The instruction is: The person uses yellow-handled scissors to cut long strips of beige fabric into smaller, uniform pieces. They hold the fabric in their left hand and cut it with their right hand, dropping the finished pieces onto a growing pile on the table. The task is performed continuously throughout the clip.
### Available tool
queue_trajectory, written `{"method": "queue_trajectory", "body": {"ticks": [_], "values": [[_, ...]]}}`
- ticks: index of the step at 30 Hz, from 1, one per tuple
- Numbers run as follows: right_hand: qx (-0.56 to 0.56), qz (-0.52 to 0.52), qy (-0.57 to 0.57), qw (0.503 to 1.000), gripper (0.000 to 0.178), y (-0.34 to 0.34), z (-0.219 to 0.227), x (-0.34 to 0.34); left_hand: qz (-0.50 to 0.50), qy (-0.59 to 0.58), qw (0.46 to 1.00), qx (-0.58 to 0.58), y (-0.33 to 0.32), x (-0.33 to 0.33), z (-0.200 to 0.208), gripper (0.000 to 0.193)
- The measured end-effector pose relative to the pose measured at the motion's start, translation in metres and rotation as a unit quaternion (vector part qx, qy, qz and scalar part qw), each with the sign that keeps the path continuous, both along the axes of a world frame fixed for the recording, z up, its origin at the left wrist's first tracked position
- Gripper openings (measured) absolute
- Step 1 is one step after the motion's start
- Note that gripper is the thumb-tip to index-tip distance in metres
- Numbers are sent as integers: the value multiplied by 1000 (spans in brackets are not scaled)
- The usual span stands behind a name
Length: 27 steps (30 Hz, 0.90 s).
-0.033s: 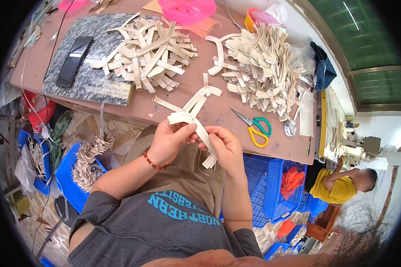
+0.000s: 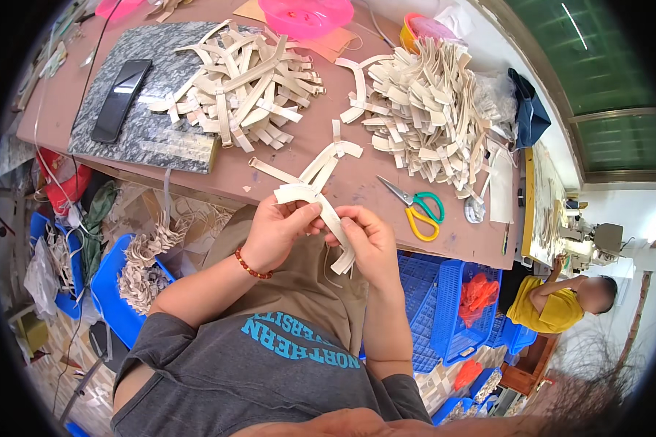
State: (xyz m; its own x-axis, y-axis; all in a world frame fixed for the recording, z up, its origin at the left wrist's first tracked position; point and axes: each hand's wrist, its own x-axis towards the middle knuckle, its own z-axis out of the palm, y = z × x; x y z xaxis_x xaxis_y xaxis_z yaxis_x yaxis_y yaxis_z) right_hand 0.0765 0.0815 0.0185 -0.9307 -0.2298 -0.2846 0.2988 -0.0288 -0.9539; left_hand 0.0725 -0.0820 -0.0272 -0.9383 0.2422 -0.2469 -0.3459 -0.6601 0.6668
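Observation:
My left hand (image 2: 279, 231) and my right hand (image 2: 366, 244) pinch one cream-coloured strap piece (image 2: 328, 211) between thumbs and fingers, just off the table's near edge. Its lower end hangs below my right thumb, while more cream straps (image 2: 321, 166) joined to or touching it lie on the tabletop. A beaded bracelet circles my left wrist. To the right of my hands rest scissors (image 2: 418, 211) with one green and one yellow handle, blades apart. Beyond are two heaps of similar straps, a loose one (image 2: 244, 87) on the left and a denser one (image 2: 430, 109) on the right.
A black phone (image 2: 122, 100) lies on a grey marbled slab (image 2: 169, 54). At the back stands a pink basin (image 2: 306, 16). Blue crates (image 2: 452, 309) sit under the table at right, and a blue bin (image 2: 113, 291) of straps at left. A person in yellow (image 2: 543, 302) works farther right.

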Motion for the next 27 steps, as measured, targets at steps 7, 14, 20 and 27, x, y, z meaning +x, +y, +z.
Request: {"method": "queue_trajectory", "body": {"ticks": [7,14,20,27], "values": [[90,-56,101,989,10,-2,-12,3,21,48,997,-53,2,2,-3,27],[363,-65,372,852,8,-11,-3,2,48,52,996,-60,2,2,-1,23],[454,-26,444,772,11,-11,-3,3,39,74,994,-69,1,3,-5,21],[503,28,466,728,13,-12,10,1,41,163,964,-208,2,10,-3,28]]}}
